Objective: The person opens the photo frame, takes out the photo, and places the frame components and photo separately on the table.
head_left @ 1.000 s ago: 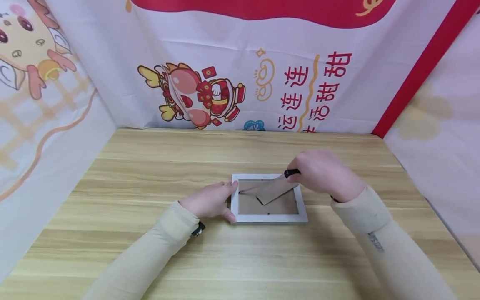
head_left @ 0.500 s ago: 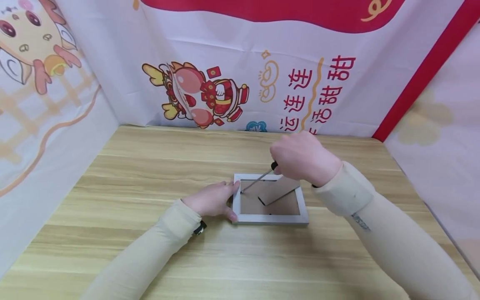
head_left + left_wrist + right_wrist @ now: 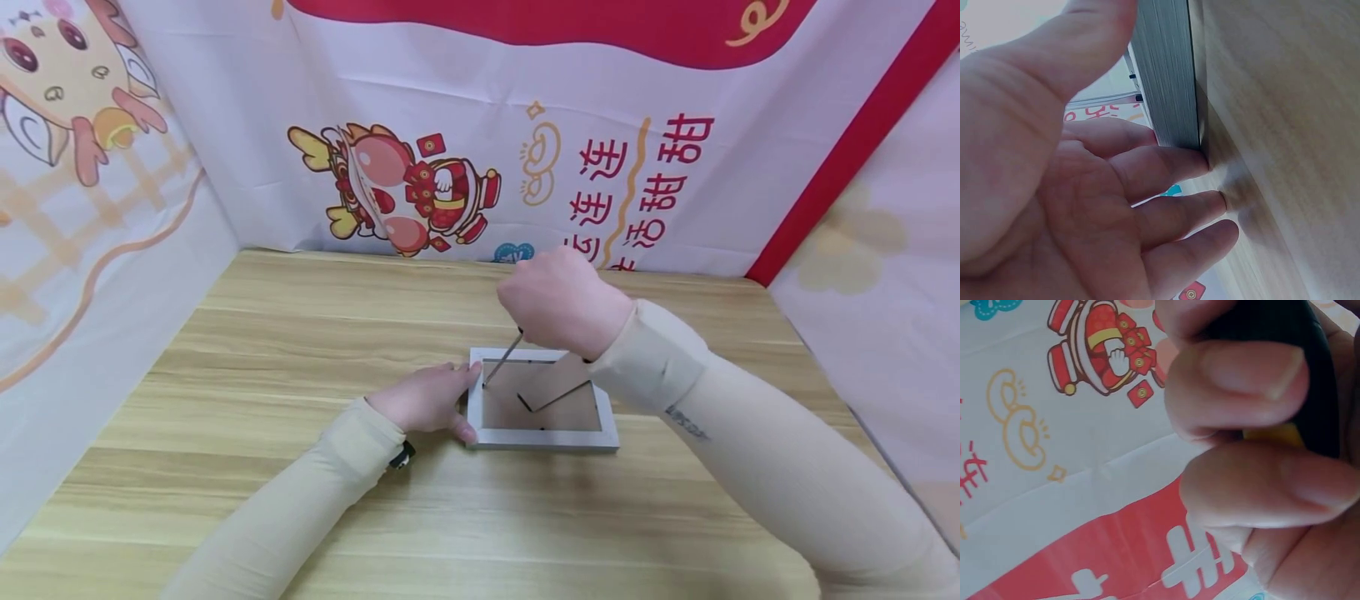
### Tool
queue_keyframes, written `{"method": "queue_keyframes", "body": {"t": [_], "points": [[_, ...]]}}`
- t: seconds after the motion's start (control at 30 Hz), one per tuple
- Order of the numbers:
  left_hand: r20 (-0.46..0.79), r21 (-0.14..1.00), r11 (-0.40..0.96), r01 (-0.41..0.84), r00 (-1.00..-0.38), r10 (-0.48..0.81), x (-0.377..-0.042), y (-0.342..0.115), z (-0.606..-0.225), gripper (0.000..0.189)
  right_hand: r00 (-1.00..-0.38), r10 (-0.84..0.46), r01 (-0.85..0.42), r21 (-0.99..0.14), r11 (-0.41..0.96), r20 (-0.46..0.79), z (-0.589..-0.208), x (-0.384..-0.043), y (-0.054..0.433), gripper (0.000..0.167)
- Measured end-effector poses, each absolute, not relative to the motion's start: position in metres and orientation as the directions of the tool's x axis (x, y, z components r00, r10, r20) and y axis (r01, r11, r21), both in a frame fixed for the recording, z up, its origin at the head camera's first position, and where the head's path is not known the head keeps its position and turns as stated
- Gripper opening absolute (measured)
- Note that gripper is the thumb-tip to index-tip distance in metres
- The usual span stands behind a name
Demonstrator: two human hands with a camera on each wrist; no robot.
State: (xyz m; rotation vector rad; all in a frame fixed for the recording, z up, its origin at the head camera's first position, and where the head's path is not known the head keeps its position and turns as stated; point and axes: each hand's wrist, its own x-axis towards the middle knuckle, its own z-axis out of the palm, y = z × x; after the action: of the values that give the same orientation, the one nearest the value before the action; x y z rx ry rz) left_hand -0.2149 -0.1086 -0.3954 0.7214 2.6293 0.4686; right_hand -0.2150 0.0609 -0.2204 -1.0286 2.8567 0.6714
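Note:
A silver-edged picture frame lies face down on the table, its brown backing board and folded-out stand facing up. My left hand holds its left end, thumb at the near corner and fingers along the side; in the left wrist view the fingertips reach the frame's grey edge. Above the frame, my right hand grips a screwdriver. Its thin metal shaft slants down to a small dark tab at the backing's left edge. In the right wrist view, fingers curl round the screwdriver's black-and-yellow handle.
The wood-grain table runs back to a white printed cloth with red figures and lettering. Similar cloths hang at the left and right sides. Small dark tabs sit around the backing's edges.
My right hand has swung left and up, so the screwdriver stands steeper, its tip staying at the backing's left edge. My left hand keeps its place on the picture frame.

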Motion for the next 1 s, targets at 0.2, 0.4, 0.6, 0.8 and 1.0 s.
{"method": "queue_keyframes", "body": {"t": [0.2,0.4,0.6,0.8,1.0], "points": [[-0.249,0.413,0.797,0.441,-0.787,0.565,-0.214,-0.11,-0.395,0.104,-0.77,-0.608,-0.623,0.432,0.652,-0.193,-0.217,-0.215,0.048,0.026],[-0.242,0.414,0.787,0.457,-0.778,0.58,-0.215,-0.111,-0.397,0.102,-0.768,-0.61,-0.621,0.458,0.636,-0.196,-0.217,-0.215,0.041,0.025],[-0.239,0.421,0.785,0.454,-0.779,0.579,-0.216,-0.111,-0.399,0.102,-0.771,-0.596,-0.621,0.47,0.628,-0.222,-0.216,-0.215,0.033,0.018],[-0.234,0.405,0.792,0.457,-0.786,0.573,-0.215,-0.111,-0.4,0.101,-0.758,-0.613,-0.627,0.51,0.589,-0.225,-0.215,-0.213,0.022,0.016],[-0.266,0.4,0.812,0.425,-0.794,0.547,-0.214,-0.109,-0.398,0.101,-0.761,-0.614,-0.612,0.548,0.57,-0.21,-0.214,-0.213,0.017,0.016]]}}
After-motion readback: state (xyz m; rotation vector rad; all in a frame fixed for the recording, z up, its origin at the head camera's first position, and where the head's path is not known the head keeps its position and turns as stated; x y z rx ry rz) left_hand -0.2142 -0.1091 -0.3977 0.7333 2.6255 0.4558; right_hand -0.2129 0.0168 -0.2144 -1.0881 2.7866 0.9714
